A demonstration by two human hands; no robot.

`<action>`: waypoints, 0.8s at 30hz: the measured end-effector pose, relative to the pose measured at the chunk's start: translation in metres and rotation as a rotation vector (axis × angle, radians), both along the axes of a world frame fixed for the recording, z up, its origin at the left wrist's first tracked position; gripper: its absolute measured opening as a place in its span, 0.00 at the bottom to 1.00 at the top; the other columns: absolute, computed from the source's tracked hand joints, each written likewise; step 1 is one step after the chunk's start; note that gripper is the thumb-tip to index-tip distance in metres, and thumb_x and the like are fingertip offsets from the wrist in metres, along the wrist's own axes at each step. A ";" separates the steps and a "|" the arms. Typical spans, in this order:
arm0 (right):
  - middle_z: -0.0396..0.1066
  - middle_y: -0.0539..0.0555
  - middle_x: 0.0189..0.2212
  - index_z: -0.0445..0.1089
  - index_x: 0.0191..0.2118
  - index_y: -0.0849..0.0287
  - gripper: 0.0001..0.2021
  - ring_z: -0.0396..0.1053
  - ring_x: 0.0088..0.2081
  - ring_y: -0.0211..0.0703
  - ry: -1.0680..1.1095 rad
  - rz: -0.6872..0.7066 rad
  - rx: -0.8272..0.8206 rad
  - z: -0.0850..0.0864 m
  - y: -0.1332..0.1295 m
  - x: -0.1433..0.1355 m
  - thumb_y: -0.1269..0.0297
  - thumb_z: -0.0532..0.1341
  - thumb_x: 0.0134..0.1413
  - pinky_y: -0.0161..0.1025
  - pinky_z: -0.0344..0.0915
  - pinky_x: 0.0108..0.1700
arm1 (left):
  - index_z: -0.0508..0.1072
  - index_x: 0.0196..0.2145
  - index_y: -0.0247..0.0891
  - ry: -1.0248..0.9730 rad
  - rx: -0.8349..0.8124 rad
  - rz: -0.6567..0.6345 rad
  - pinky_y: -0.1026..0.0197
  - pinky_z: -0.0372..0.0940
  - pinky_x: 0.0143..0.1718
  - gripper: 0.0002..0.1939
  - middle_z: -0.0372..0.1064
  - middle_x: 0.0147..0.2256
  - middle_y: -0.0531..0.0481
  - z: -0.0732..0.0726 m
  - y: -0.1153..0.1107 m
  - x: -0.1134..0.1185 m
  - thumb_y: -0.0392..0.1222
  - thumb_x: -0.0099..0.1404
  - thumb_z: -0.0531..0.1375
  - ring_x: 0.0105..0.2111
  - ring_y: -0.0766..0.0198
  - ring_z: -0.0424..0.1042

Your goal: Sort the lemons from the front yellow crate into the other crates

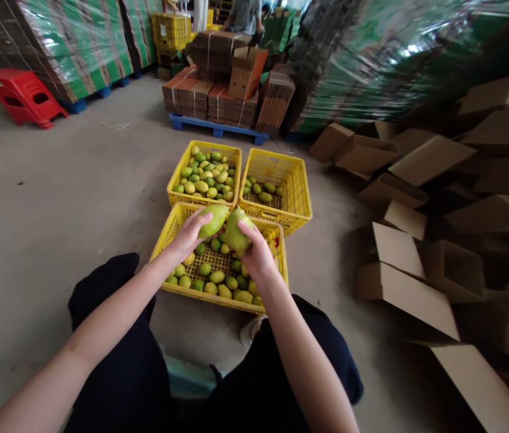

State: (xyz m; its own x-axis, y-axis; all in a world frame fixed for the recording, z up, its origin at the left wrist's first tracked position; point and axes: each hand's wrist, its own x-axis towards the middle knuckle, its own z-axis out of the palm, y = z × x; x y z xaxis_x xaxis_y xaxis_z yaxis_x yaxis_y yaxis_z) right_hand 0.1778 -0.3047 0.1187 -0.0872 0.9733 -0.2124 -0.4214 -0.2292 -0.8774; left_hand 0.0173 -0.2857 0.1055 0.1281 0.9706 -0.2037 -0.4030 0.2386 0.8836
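Note:
My left hand (pixel 189 233) is closed round a yellow-green lemon (pixel 213 221). Beside it, my right hand (pixel 256 249) grips another green-yellow lemon (pixel 237 231), knobbly at its top. Both are held above the near yellow crate (pixel 220 299), where several green and yellow lemons lie on the slotted bottom. Behind it on the left, a second yellow crate (pixel 172 191) is well filled with lemons. The third yellow crate (pixel 298 186), at the back right, holds several green lemons toward its left side.
Open cardboard boxes (pixel 416 291) are heaped on the right. A blue pallet (pixel 218 127) bears flattened cartons ahead. A red stool (pixel 24 96) stands at the far left. Wrapped stacks (pixel 78 45) line the back, and a person (pixel 245 15) is partly visible there.

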 end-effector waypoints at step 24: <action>0.76 0.50 0.23 0.74 0.30 0.59 0.13 0.75 0.28 0.43 0.355 -0.148 -0.150 -0.017 0.019 -0.014 0.53 0.64 0.52 0.39 0.76 0.32 | 0.75 0.33 0.35 -0.462 -0.439 0.274 0.62 0.72 0.25 0.14 0.74 0.24 0.47 0.005 0.002 0.024 0.43 0.68 0.52 0.22 0.63 0.73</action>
